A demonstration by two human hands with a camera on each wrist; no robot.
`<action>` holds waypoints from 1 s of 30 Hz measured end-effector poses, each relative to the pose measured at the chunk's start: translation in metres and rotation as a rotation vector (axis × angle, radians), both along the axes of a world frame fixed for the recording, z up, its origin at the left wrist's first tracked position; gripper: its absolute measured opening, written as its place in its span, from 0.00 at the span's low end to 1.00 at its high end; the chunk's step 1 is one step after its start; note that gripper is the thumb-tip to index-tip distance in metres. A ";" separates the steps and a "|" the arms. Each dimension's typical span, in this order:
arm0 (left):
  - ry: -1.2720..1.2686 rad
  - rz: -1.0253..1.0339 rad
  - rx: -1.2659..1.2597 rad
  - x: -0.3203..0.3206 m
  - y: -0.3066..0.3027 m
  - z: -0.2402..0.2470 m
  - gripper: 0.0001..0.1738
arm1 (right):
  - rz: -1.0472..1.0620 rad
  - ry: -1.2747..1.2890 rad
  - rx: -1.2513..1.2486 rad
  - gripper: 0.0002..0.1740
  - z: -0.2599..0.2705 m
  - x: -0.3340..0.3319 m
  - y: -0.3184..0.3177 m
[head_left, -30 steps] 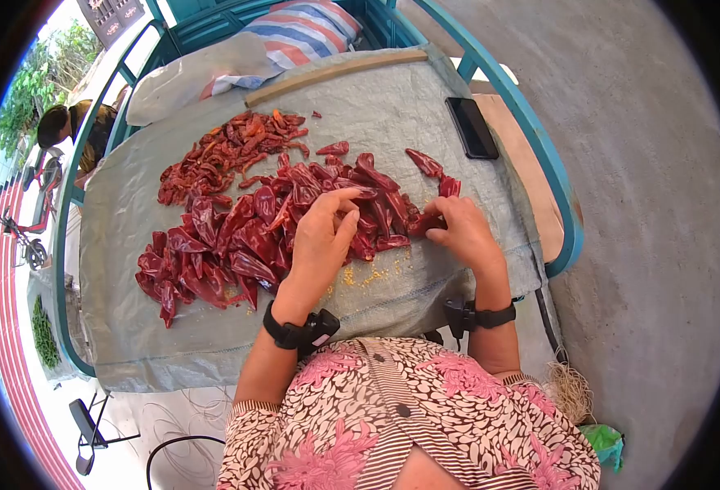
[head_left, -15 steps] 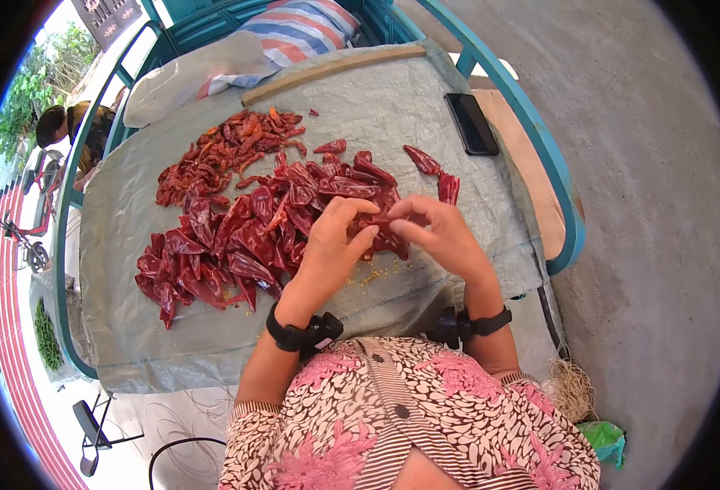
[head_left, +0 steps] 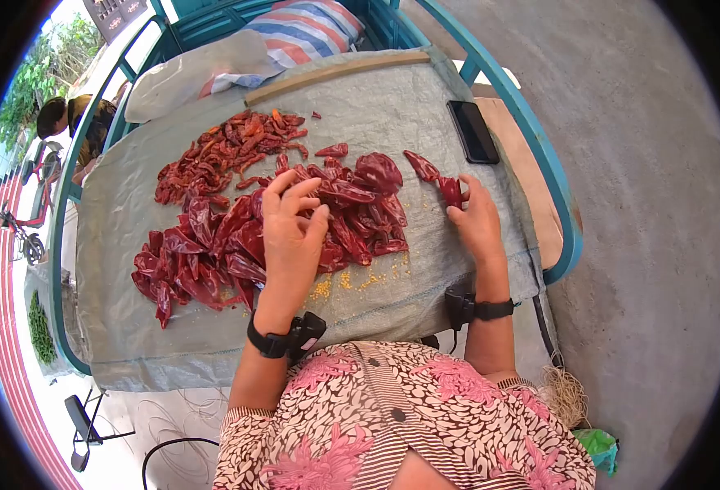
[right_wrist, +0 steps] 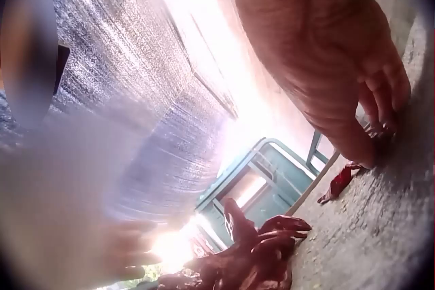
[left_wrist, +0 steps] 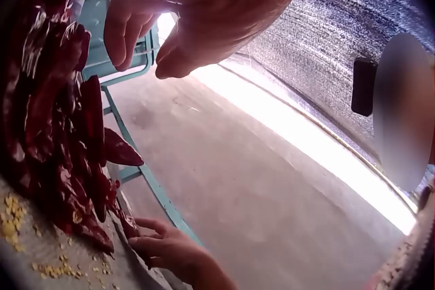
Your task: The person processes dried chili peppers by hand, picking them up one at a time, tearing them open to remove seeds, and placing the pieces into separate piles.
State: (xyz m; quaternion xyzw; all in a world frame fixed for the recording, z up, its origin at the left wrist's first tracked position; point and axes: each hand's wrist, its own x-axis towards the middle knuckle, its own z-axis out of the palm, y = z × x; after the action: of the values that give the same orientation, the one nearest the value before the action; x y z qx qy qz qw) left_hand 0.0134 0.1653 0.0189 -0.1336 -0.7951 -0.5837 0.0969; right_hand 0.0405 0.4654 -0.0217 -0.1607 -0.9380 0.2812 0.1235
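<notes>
Over the heap of dark red peppers [head_left: 213, 237] hovers the left hand [head_left: 292, 233], its fingers spread and slightly bent; in the left wrist view nothing shows between the fingers of this hand [left_wrist: 197, 18]. To the right of the heap, the right hand [head_left: 481, 224] pinches a red pepper [head_left: 450, 192] on the cloth between thumb and fingers. Another pepper [head_left: 421, 166] lies just left of it. A broad, rounded pepper [head_left: 378, 173] rests on the heap's upper right. In the right wrist view the fingertips of the right hand [right_wrist: 340, 79] reach down to the cloth.
A smaller pile of shrivelled peppers [head_left: 233, 147] lies beyond the heap. Yellow seeds [head_left: 345, 280] dot the cloth [head_left: 180, 351] in front. A phone [head_left: 473, 132], wooden strip [head_left: 335, 77] and teal rail [head_left: 560, 180] border the area. Someone [head_left: 90, 131] bends at the far left.
The hands, together over the heap's right part half a second ago, have separated: left hand leftward, right hand rightward to the loose pepper. The broad pepper now shows on the heap.
</notes>
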 end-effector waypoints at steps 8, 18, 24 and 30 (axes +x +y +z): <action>0.158 0.178 -0.161 -0.010 -0.034 -0.006 0.14 | 0.199 0.120 -0.034 0.31 0.011 -0.046 -0.016; 0.100 0.204 -0.979 -0.020 -0.059 -0.046 0.42 | 0.166 0.027 0.029 0.22 -0.014 -0.067 -0.003; 0.033 0.192 -1.038 -0.018 -0.047 -0.043 0.39 | 0.372 0.074 -0.481 0.21 0.044 -0.049 -0.040; 0.276 0.050 -0.758 -0.014 -0.024 -0.008 0.33 | 0.400 0.119 -0.120 0.23 -0.001 -0.087 -0.029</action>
State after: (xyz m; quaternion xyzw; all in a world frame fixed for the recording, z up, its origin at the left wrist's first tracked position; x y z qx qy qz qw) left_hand -0.0008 0.1411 0.0108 -0.2176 -0.9365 -0.2233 0.1606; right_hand -0.0464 0.4363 -0.0223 0.0383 -0.9238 0.3646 0.1105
